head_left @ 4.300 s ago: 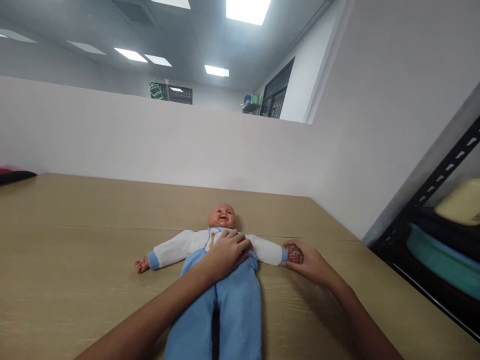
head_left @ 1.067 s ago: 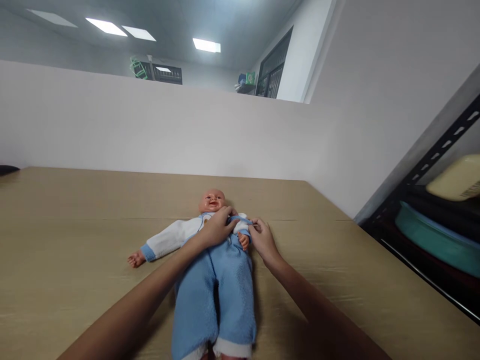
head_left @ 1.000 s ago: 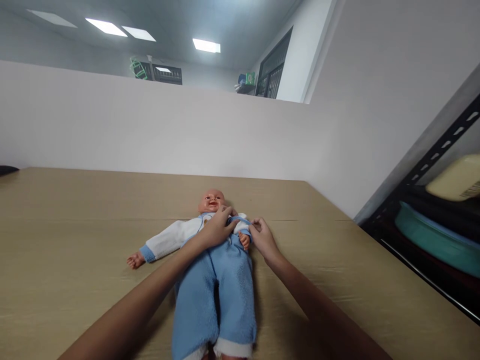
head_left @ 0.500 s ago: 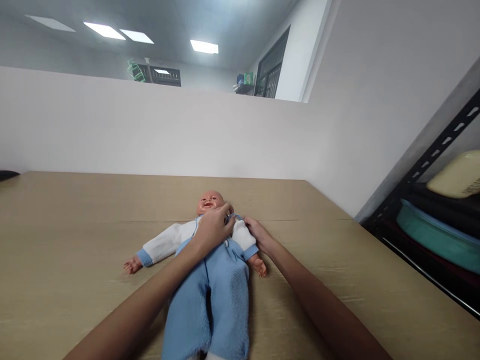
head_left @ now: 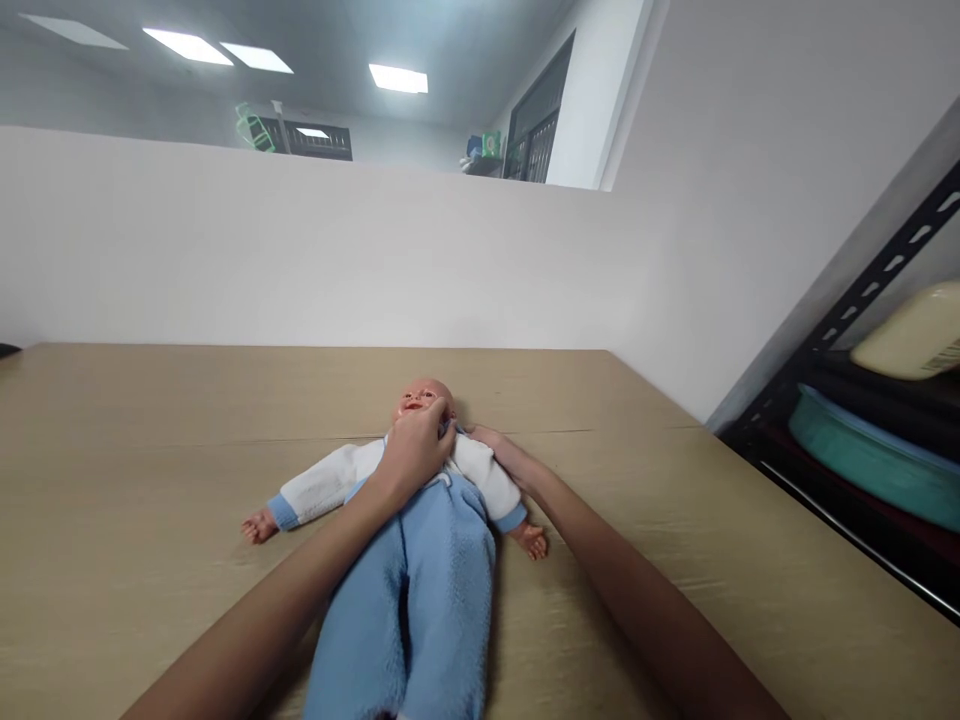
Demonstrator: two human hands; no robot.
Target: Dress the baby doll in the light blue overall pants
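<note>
A baby doll (head_left: 424,392) lies on its back on the wooden table, its arms spread and its head away from me. It wears a fleece outfit (head_left: 442,560) with blue trousers, white sleeves and blue cuffs. My left hand (head_left: 414,448) lies across the doll's upper chest, its fingers pinched at the collar just under the chin. My right hand (head_left: 504,455) is at the shoulder on the right side, its fingers closed on the cloth near the neck; the fingertips are partly hidden.
The wooden table (head_left: 165,400) meets a white partition wall (head_left: 322,260) at the back. On the right, a black metal shelf (head_left: 862,290) holds a teal basin (head_left: 870,450) and a cream-coloured container (head_left: 911,335).
My right hand has moved from the upper sleeve toward the neck. The doll's arm on the right has swung slightly outward. My left hand stays at the collar.
</note>
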